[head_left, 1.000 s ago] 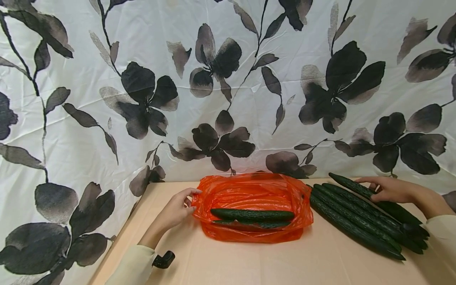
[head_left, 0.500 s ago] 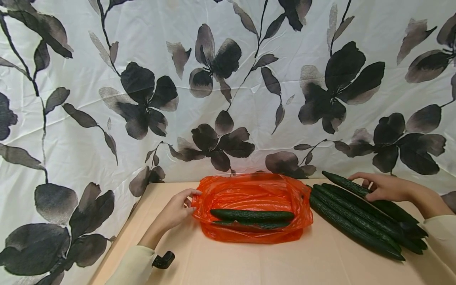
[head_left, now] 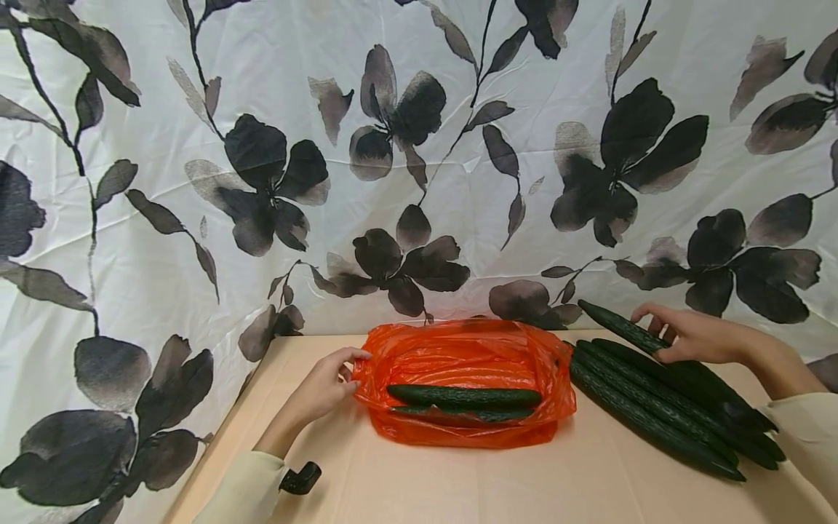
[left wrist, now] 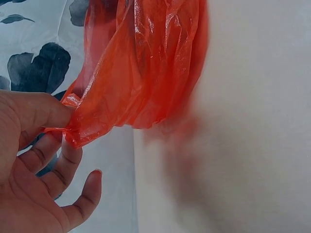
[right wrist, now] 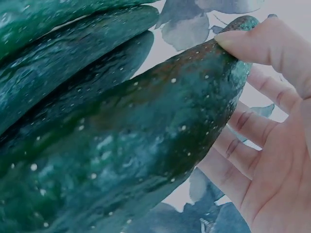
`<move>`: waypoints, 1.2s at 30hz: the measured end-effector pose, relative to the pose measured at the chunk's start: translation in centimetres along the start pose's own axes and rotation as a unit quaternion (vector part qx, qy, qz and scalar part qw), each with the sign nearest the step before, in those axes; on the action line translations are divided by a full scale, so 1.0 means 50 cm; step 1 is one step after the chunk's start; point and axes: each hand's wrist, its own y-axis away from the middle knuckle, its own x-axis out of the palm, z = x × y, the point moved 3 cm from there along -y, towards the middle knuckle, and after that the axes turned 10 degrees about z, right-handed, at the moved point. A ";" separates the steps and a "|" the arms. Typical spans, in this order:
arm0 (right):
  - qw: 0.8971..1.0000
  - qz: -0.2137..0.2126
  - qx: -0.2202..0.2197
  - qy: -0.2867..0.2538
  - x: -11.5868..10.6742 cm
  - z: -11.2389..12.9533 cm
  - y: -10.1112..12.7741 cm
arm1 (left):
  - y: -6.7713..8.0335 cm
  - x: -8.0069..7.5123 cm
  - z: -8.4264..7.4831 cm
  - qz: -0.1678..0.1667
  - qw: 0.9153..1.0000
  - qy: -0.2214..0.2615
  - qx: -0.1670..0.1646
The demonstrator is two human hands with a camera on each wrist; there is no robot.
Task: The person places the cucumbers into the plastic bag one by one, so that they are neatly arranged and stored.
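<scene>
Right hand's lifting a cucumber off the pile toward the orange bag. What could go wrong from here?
1. The right hand grips the lifted cucumber near its middle, far end raised; it may tip or slip.
2. The left hand pinches only a thin edge of the orange bag; the plastic might slip free and the mouth sag shut.
3. The remaining cucumbers lie stacked close together; pulling one out might roll the others across the table.

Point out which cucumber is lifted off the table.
The rearmost cucumber, gripped by the right hand; its far end tilts up, while the others lie flat.
</scene>
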 end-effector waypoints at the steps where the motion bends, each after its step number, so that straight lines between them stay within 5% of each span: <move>1: 1.000 -0.005 -0.002 0.006 -0.001 0.005 -0.002 | 0.000 0.000 0.000 0.000 1.000 0.000 0.000; 36: 0.994 0.009 -0.062 0.086 -0.012 0.146 -0.056 | -0.002 0.003 -0.001 0.000 1.000 -0.008 -0.004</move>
